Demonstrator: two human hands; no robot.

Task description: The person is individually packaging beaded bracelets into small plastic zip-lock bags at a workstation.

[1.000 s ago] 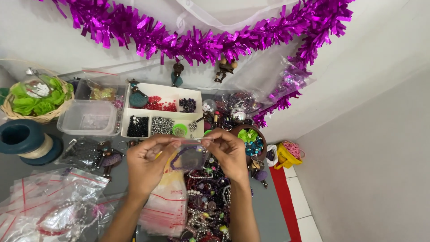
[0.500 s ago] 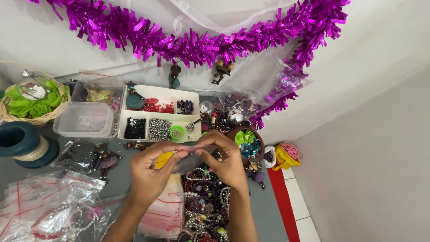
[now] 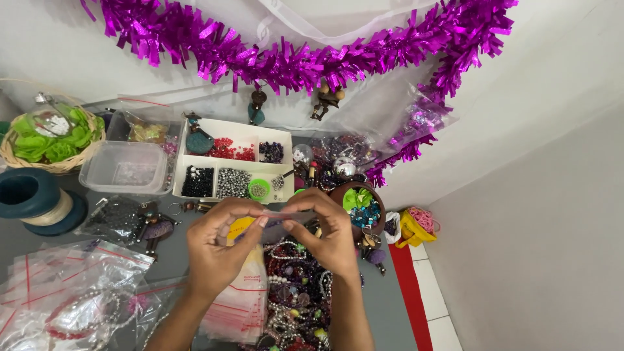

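**Pinched between both hands: a small clear plastic zip bag over the bead table**

Both hands grip one thing. The left hand (image 3: 218, 250) and the right hand (image 3: 328, 237) pinch the top edge of a small clear plastic zip bag (image 3: 276, 216) with thumbs and forefingers, fingers closed tight on its strip, one hand at each end. The bag hangs in the air just above the grey table (image 3: 390, 312), over a heap of mixed bead strings in purple, white and silver (image 3: 296, 292). What is inside the bag is too small to tell.

Under the left wrist lies a stack of empty clear zip bags with red seal lines (image 3: 244, 305). More crumpled clear bags (image 3: 58, 292) spread out at the near left. Behind the hands stands a white compartment tray (image 3: 227, 153) holding red, black, silver and dark beads, with a small green cup (image 3: 259, 189) at its front edge. Left of it sits a clear plastic box (image 3: 123, 168), and further left a woven basket with green pieces (image 3: 49, 133) and a dark teal spool (image 3: 29, 198). Just beside the right hand sits a brown round bowl of green and blue bits (image 3: 359, 203). Purple tinsel garland (image 3: 292, 58) hangs along the white wall.
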